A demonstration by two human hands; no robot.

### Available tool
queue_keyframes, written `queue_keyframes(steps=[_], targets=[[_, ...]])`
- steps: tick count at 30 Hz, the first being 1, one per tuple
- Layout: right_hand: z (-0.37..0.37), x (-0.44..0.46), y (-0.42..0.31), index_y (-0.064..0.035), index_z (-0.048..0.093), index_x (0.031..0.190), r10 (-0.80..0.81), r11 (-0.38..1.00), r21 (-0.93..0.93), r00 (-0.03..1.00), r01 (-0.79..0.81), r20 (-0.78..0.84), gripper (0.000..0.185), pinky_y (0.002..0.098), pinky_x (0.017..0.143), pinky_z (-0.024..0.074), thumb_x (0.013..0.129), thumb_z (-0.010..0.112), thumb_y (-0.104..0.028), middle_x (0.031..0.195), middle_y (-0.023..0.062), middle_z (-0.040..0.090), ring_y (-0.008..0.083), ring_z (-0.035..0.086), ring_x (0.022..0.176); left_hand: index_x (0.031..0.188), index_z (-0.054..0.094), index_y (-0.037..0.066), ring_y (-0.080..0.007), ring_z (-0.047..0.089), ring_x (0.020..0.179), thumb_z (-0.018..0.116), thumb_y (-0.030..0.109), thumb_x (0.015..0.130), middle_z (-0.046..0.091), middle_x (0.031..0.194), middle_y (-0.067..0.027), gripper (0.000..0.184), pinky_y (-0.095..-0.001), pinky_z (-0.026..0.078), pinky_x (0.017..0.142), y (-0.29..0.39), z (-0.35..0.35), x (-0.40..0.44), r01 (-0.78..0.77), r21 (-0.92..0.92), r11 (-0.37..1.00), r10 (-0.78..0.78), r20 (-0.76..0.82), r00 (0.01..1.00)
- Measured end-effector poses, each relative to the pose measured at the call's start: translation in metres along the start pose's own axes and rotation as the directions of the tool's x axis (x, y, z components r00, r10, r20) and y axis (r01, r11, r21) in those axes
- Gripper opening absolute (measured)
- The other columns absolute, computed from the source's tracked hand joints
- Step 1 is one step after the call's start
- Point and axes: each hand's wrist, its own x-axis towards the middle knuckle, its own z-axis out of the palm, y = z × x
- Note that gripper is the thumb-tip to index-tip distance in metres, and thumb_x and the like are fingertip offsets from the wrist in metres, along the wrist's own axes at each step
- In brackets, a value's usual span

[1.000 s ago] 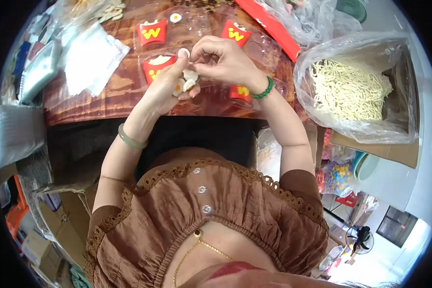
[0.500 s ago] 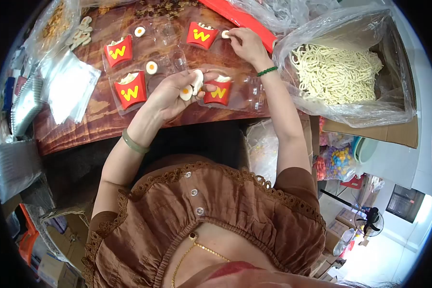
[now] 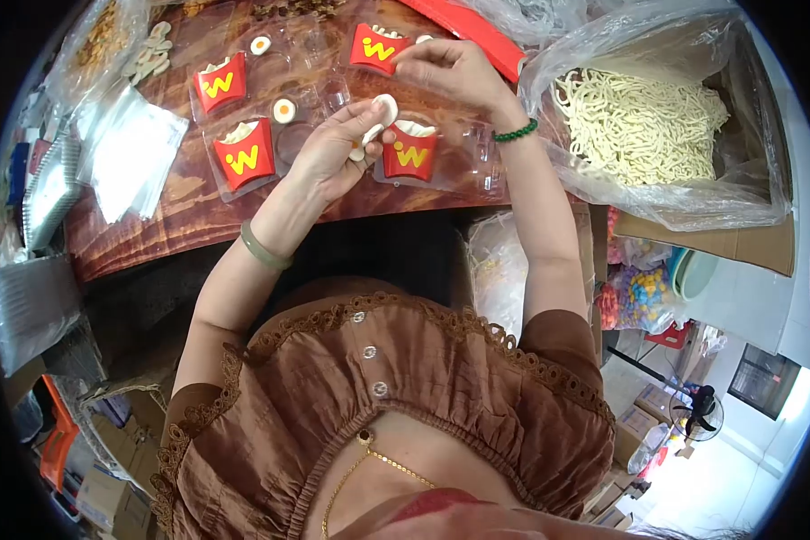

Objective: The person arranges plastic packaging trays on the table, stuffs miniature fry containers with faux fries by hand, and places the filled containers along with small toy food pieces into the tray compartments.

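Several small white fried-egg pieces [image 3: 385,110] are held in my left hand [image 3: 337,148], its thumb pressing one at the top. My right hand [image 3: 450,76] hovers over the upper right tray with its fingers bent together; whether anything is between the fingertips is hidden. Just left of it stands a red fries box [image 3: 374,49] with a yellow mark, and a white egg piece [image 3: 424,39] lies behind the fingers. Another red box [image 3: 409,151] sits right of my left hand. Two more red boxes [image 3: 245,155] are in clear trays at left, beside egg pieces [image 3: 283,111].
A plastic-lined carton [image 3: 756,135] of pale noodle-like strands [image 3: 643,126] stands at right. Clear bags [image 3: 135,157] lie at left, near bags of small pieces [image 3: 151,54]. A red strip [image 3: 472,34] crosses the table's back.
My right hand first reached from my left hand to the upper right tray, then drew back slightly toward me. An egg piece now lies behind it. My left thumb has shifted the held pieces.
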Motion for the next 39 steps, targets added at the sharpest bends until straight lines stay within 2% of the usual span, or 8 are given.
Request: queue_keyframes(steps=[2,7,9,10,13,26,31,39], targets=[[0.009,-0.021,-0.027,-0.0009,0.067,0.097,0.058,0.997,0.035,0.979,-0.066,0.194,0.016,0.0202,0.071,0.0484,0.085,0.065,-0.012,0.087,0.001,0.066,0.0057,0.06,0.081,0.105,0.056,0.002,-0.0125,0.058,0.072,0.058,0.016,0.09,0.06,0.093,-0.0068,0.02,-0.0166,0.046,0.052,-0.004,0.006,0.004,-0.038,0.001,0.999,0.038,-0.015,0.999],[-0.004,-0.066,-0.024,-0.0019,0.066,0.092,-0.032,0.998,0.053,0.996,0.037,-0.081,0.013,0.0193,0.058,0.0457,0.085,0.066,-0.013,0.079,-0.0007,0.066,0.0032,0.057,0.07,0.107,0.055,-0.001,-0.0117,0.056,0.071,0.055,0.019,0.092,0.06,0.094,-0.0078,0.024,-0.0166,0.044,0.051,-0.017,0.018,-0.004,0.051,0.027,0.998,-0.053,0.055,0.997],[-0.011,-0.084,-0.019,-0.0035,0.066,0.091,-0.117,0.987,-0.15,0.916,0.062,-0.385,0.011,0.0208,0.056,0.0456,0.084,0.065,-0.012,0.077,0.0004,0.065,0.0047,0.057,0.065,0.108,0.055,-0.001,-0.0119,0.056,0.071,0.054,0.019,0.093,0.061,0.095,-0.008,0.025,-0.0169,0.044,0.052,-0.027,0.022,-0.008,0.092,0.037,0.995,-0.093,0.049,0.994],[-0.018,-0.092,-0.011,-0.0052,0.065,0.09,-0.287,0.866,-0.492,0.89,0.083,-0.355,0.011,0.0255,0.061,0.0488,0.08,0.066,-0.007,0.08,0.0039,0.065,0.0134,0.061,0.069,0.108,0.055,-0.001,-0.0121,0.056,0.071,0.054,0.02,0.093,0.061,0.096,-0.0082,0.025,-0.0171,0.044,0.052,-0.032,0.023,-0.01,0.13,0.048,0.99,-0.132,0.038,0.991],[-0.017,-0.107,0.016,-0.0054,0.063,0.088,-0.422,0.673,-0.695,0.903,0.253,-0.08,0.014,0.0332,0.071,0.0483,0.074,0.064,-0.004,0.087,0.0072,0.063,0.0265,0.058,0.084,0.111,0.055,0.0,-0.0136,0.057,0.072,0.051,0.021,0.094,0.062,0.098,-0.0089,0.027,-0.0183,0.043,0.054,-0.055,0.024,-0.016,0.192,0.063,0.979,-0.195,0.04,0.98],[0.008,-0.1,0.035,-0.0065,0.066,0.076,0.05,0.811,-0.513,0.907,-0.281,-0.419,0.017,0.0333,0.054,0.0458,0.074,0.072,-0.022,0.066,0.0086,0.061,0.0221,0.06,0.058,0.125,0.044,0.0,-0.0184,0.062,0.074,0.057,0.011,0.09,0.062,0.097,-0.0111,0.039,-0.0222,0.045,0.057,-0.073,0.014,-0.02,0.246,0.066,0.967,-0.245,-0.026,0.969],[0.008,-0.102,0.024,-0.0021,0.063,0.084,-0.003,0.949,-0.281,0.888,-0.142,-0.459,0.013,0.0251,0.047,0.0413,0.082,0.068,-0.015,0.065,0.0004,0.059,0.008,0.052,0.053,0.116,0.05,-0.002,-0.0256,0.063,0.087,0.048,0.016,0.094,0.06,0.104,-0.0141,0.028,-0.0249,0.052,0.069,-0.048,0.017,-0.028,0.29,-0.191,0.938,-0.284,0.059,0.957],[-0.008,-0.151,0.044,0.0014,0.063,0.093,-0.073,0.986,-0.162,0.773,-0.039,-0.63,0.01,0.0233,0.074,0.0451,0.083,0.063,-0.001,0.088,0.0039,0.061,0.0104,0.055,0.081,0.119,0.043,-0.003,-0.02,0.058,0.077,0.044,0.015,0.094,0.056,0.102,-0.0148,0.032,-0.0252,0.049,0.058,0.123,-0.023,-0.036,-0.231,-0.076,0.97,0.225,-0.084,0.971]])
